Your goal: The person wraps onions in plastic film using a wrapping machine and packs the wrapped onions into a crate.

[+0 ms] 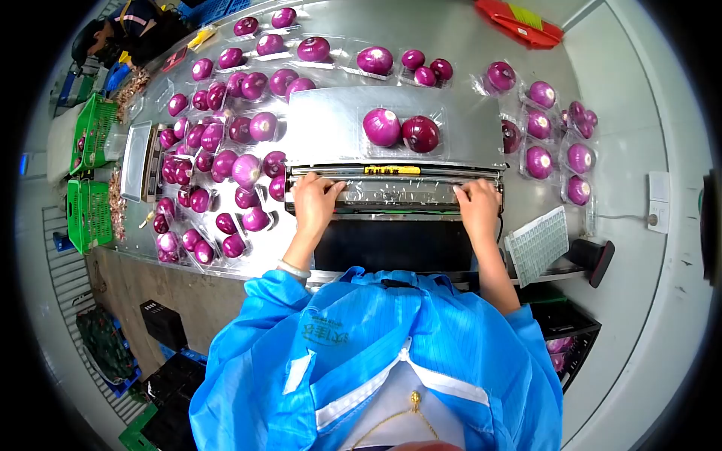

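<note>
A film wrapping machine stands right in front of me, with a strip of clear plastic film across its front rollers. At the left end of the strip, my left hand is closed, thumb and fingers pinching the film. My right hand pinches the film at the right end in the same way. Just beyond, two red onions sit side by side in a clear tray on the machine's metal top. A yellow label lies along the front edge of that top.
Several trayed red onions crowd the metal table at left, with wrapped onions at right. A scale and green crates stand far left. A white keyboard-like panel tilts near my right arm. Another person works at upper left.
</note>
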Tool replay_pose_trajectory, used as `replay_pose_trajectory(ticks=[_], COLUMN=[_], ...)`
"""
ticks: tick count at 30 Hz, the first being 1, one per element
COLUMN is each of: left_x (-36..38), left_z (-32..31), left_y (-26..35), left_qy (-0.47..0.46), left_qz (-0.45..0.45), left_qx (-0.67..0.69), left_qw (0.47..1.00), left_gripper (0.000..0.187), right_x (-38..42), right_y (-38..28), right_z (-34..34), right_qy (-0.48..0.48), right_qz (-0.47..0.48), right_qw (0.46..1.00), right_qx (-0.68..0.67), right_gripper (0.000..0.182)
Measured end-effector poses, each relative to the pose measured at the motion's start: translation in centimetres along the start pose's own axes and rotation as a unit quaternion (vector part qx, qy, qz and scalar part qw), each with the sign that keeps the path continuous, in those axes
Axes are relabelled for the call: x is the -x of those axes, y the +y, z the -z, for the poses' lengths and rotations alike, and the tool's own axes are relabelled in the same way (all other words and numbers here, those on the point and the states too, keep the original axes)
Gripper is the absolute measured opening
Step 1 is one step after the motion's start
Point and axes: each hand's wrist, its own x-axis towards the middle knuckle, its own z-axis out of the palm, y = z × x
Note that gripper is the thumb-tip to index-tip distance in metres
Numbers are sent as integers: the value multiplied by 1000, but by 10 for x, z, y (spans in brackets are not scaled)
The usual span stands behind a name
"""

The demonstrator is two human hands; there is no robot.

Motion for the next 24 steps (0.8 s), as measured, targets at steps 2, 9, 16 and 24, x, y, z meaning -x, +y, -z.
replay_pose_trajectory(ticks=[2,9,16,24], left_x=[-10,-60,-177,-166], left_z=[-4,127,26,-41], left_y=[-6,33,62,44], left_qy=[-34,-358,-43,-198], left_qz=[-5,92,-86,84], left_qx=[73,566,593,317], left_qw=[997,737,799,923], left_gripper=[21,29,23,42], right_x=[-5,-26,-163,-181], right_y=[3,-2,-66,-33], right_z=[0,101,54,-25], right_qy=[-26,-173,89,-189], right_qz=[-4,-21,29,-53], right_qw=[996,611,718,912], right_qx=[-80,-772,-690,-360], right_gripper=[23,19,21,40])
